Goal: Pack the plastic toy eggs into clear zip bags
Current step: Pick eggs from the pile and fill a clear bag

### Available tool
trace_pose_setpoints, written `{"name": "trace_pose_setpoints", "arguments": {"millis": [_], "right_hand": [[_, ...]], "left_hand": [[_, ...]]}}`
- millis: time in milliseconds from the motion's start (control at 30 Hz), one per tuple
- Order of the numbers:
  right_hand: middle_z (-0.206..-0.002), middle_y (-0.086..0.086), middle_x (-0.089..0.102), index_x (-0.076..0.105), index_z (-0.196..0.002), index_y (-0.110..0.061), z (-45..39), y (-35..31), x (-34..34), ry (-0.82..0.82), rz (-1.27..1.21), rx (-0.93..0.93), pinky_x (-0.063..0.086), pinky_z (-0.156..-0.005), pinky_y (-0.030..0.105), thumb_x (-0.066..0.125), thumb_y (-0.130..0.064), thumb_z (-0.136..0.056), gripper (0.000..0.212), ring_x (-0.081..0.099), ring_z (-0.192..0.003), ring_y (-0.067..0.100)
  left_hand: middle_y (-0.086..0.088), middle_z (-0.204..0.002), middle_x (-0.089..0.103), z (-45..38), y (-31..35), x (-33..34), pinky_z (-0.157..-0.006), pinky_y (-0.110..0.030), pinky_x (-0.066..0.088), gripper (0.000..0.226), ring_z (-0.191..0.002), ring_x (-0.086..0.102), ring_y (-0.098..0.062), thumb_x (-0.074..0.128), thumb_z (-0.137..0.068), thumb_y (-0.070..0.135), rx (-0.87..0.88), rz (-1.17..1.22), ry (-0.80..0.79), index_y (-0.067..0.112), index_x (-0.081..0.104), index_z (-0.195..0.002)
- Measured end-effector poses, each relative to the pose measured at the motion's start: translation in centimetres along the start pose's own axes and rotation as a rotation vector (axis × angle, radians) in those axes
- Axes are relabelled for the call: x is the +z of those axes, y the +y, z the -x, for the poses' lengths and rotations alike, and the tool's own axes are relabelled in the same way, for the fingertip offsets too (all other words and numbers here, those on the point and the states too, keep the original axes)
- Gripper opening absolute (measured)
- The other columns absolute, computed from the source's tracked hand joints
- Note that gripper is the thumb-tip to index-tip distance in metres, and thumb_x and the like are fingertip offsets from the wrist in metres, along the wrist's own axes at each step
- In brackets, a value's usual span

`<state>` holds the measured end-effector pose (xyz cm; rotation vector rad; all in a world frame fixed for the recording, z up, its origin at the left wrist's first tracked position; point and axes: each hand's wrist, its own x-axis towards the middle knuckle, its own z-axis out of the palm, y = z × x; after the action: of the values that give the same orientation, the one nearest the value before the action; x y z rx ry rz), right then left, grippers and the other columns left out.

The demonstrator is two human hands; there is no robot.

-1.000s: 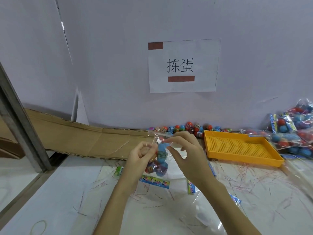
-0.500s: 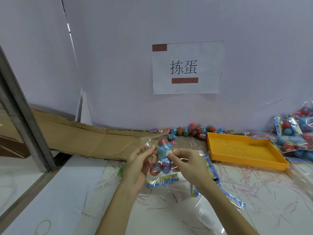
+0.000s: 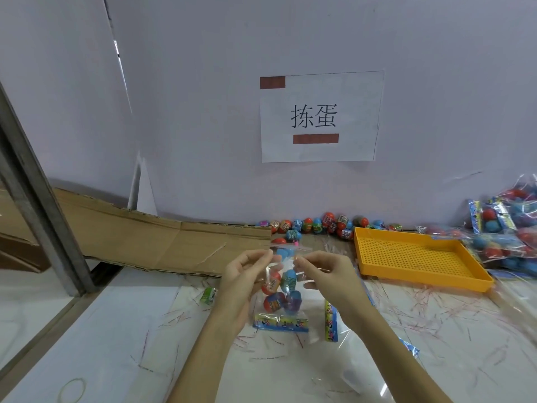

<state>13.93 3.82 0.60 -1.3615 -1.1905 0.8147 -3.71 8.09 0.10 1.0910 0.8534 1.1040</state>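
Observation:
A clear zip bag (image 3: 280, 289) hangs upright between my hands, just above the white table (image 3: 145, 330). Several red and blue toy eggs fill it, and a printed blue strip runs along its bottom. My left hand (image 3: 242, 279) pinches the bag's top edge on the left. My right hand (image 3: 322, 273) pinches the same edge on the right. A row of loose toy eggs (image 3: 319, 225) lies along the foot of the wall behind the bag.
An empty orange perforated tray (image 3: 418, 257) sits to the right. Packed bags of eggs (image 3: 505, 237) are piled at the far right. Flat clear bags (image 3: 334, 321) lie under my right forearm. Flattened cardboard (image 3: 145, 239) lies at the back left. A rubber band (image 3: 71, 389) rests near the front left.
The bag has sunk a little and now hangs straighter. My two hands have drawn apart along its top edge.

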Motion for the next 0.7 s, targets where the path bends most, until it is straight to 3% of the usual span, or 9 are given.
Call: {"name": "trace_pose_setpoints", "arguments": {"millis": [100,200,267,333,433,600,700], "right_hand": [[-0.082,-0.012,0.077,0.078,-0.087,-0.030,-0.2,0.0,-0.2,-0.001,0.025,0.066,0.056,-0.059,0.016,0.066,-0.021,-0.098,0.018,0.073,-0.080,0.003],[-0.086,-0.009,0.076,0.070,-0.098,-0.027,0.0,0.0,0.2,0.093,0.072,0.061,0.057,-0.061,0.018,0.065,-0.018,-0.098,0.011,0.072,-0.079,0.005],[-0.096,-0.011,0.068,0.058,-0.102,-0.030,0.6,-0.2,0.8,0.272,0.263,-0.124,0.053,-0.066,0.017,0.071,-0.018,-0.094,0.020,0.066,-0.082,0.006],[-0.097,-0.010,0.060,0.057,-0.102,-0.025,1.0,-0.6,1.3,0.367,0.479,-0.418,0.047,-0.071,0.015,0.074,-0.013,-0.091,0.023,0.058,-0.083,0.007],[-0.096,-0.005,0.065,0.069,-0.097,-0.015,1.5,-0.9,2.1,0.278,0.601,-0.628,0.041,-0.076,0.009,0.076,-0.010,-0.090,0.011,0.055,-0.083,0.005],[-0.099,-0.001,0.070,0.076,-0.103,-0.012,1.6,-0.4,2.4,0.255,0.633,-0.648,0.049,-0.078,0.021,0.074,-0.010,-0.092,0.012,0.062,-0.088,0.014],[-0.099,-0.001,0.070,0.077,-0.103,-0.013,1.4,-0.4,2.0,0.240,0.618,-0.630,0.052,-0.079,0.023,0.074,-0.012,-0.092,0.012,0.063,-0.089,0.014]], "left_hand": [[-0.012,-0.109,0.079,0.0,0.0,0.0,-0.086,-0.041,0.059,0.025,-0.102,0.077,-0.030,0.066,-0.098,0.018,-0.005,0.036,0.003,0.004,0.069,-0.119],[-0.011,-0.107,0.079,0.0,0.0,0.0,-0.090,-0.045,0.059,0.018,-0.098,0.077,-0.030,0.064,-0.100,0.014,0.005,0.001,0.039,0.005,0.070,-0.115],[-0.008,-0.103,0.080,0.0,-0.2,0.3,-0.088,-0.044,0.061,0.015,-0.096,0.078,-0.027,0.066,-0.099,0.014,0.044,-0.093,0.066,0.006,0.072,-0.110],[-0.004,-0.099,0.080,0.0,-0.4,0.5,-0.086,-0.043,0.063,0.011,-0.095,0.078,-0.024,0.069,-0.098,0.016,0.107,-0.201,0.083,0.009,0.073,-0.106],[0.002,-0.093,0.080,0.2,-0.6,0.8,-0.082,-0.038,0.063,0.006,-0.089,0.077,-0.017,0.070,-0.097,0.015,0.257,-0.384,0.036,0.014,0.074,-0.101],[0.011,-0.088,0.079,0.5,-0.9,1.1,-0.079,-0.024,0.061,0.010,-0.086,0.076,-0.007,0.071,-0.097,0.015,0.409,-0.531,-0.040,0.021,0.075,-0.104],[0.015,-0.089,0.078,0.6,-0.9,1.1,-0.079,-0.023,0.061,0.013,-0.087,0.075,-0.004,0.071,-0.097,0.015,0.433,-0.571,-0.040,0.023,0.075,-0.106]]}}
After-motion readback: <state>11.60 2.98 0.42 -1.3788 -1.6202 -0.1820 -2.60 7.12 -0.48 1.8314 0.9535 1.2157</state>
